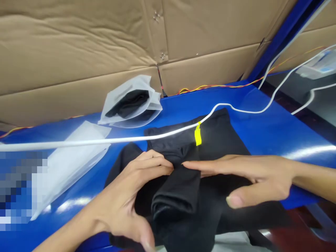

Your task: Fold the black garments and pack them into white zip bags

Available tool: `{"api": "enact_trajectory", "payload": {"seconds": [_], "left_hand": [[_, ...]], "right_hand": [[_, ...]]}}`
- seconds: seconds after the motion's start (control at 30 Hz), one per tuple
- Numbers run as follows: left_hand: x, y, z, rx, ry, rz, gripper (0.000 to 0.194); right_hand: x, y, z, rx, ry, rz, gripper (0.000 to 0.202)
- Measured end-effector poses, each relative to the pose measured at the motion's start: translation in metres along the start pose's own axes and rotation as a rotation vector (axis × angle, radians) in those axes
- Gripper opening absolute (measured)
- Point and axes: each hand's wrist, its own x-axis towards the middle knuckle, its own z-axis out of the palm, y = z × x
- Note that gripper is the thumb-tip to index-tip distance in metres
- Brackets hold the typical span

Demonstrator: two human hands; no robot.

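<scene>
A black garment [220, 140] lies on the blue table, with one part rolled or folded over in its middle. A yellow tag [198, 136] is on its upper part. My left hand [136, 185] rests at the left of the folded part, fingertips on the cloth, thumb spread away from the fingers. From the right, my right hand [252, 175] reaches in with fingers stretched out on the cloth beside the fold, the thumb apart and lower. Both hands touch the garment without gripping it.
A white cable [168, 134] crosses above the table and the garment. Translucent bags, one holding black cloth [131, 101] and another flat bag [78, 150], lie at the left. Cardboard [105, 42] stands behind the blue table [283, 129], with thin coloured wires along its foot.
</scene>
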Motion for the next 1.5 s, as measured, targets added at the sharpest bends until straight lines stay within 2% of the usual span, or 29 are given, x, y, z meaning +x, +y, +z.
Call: {"api": "enact_trajectory", "payload": {"seconds": [0.07, 0.1, 0.17, 0.2, 0.27, 0.33, 0.43, 0.53, 0.6, 0.73, 0.83, 0.93, 1.0, 1.17, 1.23, 1.33, 1.43, 1.5], "left_hand": [[0.003, 0.004, 0.002, 0.010, 0.014, -0.078, 0.063], [0.006, 0.007, 0.003, 0.006, 0.002, -0.117, 0.052], [0.011, 0.010, 0.003, -0.030, -0.044, -0.192, 0.030], [0.013, 0.010, 0.002, -0.062, -0.060, -0.224, 0.025], [0.014, 0.007, 0.000, -0.150, -0.058, -0.293, 0.024], [0.012, 0.001, -0.003, -0.289, 0.012, -0.402, 0.024], [0.006, -0.009, -0.002, -0.540, 0.172, -0.609, 0.034], [0.000, -0.015, 0.002, -0.644, 0.269, -0.698, 0.040], [-0.001, -0.016, 0.004, -0.663, 0.282, -0.714, 0.041], [-0.001, -0.015, 0.006, -0.690, 0.278, -0.680, 0.042], [-0.003, -0.015, 0.008, -0.690, 0.253, -0.638, 0.045], [-0.006, -0.017, 0.008, -0.661, 0.204, -0.593, 0.047], [-0.007, -0.018, 0.005, -0.641, 0.160, -0.567, 0.048], [-0.004, -0.022, -0.003, -0.609, 0.086, -0.499, 0.049], [-0.004, -0.025, -0.004, -0.600, 0.065, -0.486, 0.049], [-0.006, -0.028, -0.001, -0.591, 0.040, -0.490, 0.048], [-0.005, -0.029, 0.001, -0.573, -0.006, -0.484, 0.045], [-0.003, -0.028, -0.003, -0.541, -0.035, -0.464, 0.047]], "right_hand": [[0.001, 0.001, 0.006, -0.182, -0.038, -0.043, 0.078], [0.001, 0.001, 0.009, -0.256, -0.044, -0.062, 0.078], [0.004, 0.003, 0.014, -0.399, -0.005, -0.111, 0.081], [0.006, 0.005, 0.016, -0.478, 0.032, -0.155, 0.082], [0.010, 0.010, 0.020, -0.654, 0.135, -0.261, 0.082], [0.013, 0.017, 0.023, -0.812, 0.262, -0.332, 0.073], [0.016, 0.021, 0.027, -0.950, 0.458, -0.309, 0.051], [0.016, 0.021, 0.029, -1.025, 0.617, -0.267, 0.050], [0.016, 0.020, 0.028, -1.015, 0.658, -0.198, 0.051], [0.017, 0.020, 0.026, -0.906, 0.623, -0.041, 0.048], [0.015, 0.018, 0.029, -0.946, 0.709, -0.107, 0.041], [0.011, 0.016, 0.034, -1.076, 0.796, -0.191, 0.046], [0.011, 0.016, 0.035, -1.114, 0.810, -0.205, 0.047], [0.017, 0.023, 0.027, -0.841, 0.793, -0.057, 0.047], [0.019, 0.024, 0.023, -0.804, 0.777, -0.039, 0.051], [0.016, 0.020, 0.023, -0.910, 0.786, -0.083, 0.055], [0.012, 0.014, 0.024, -1.099, 0.814, -0.140, 0.044], [0.010, 0.013, 0.023, -1.164, 0.787, -0.199, 0.037]]}}
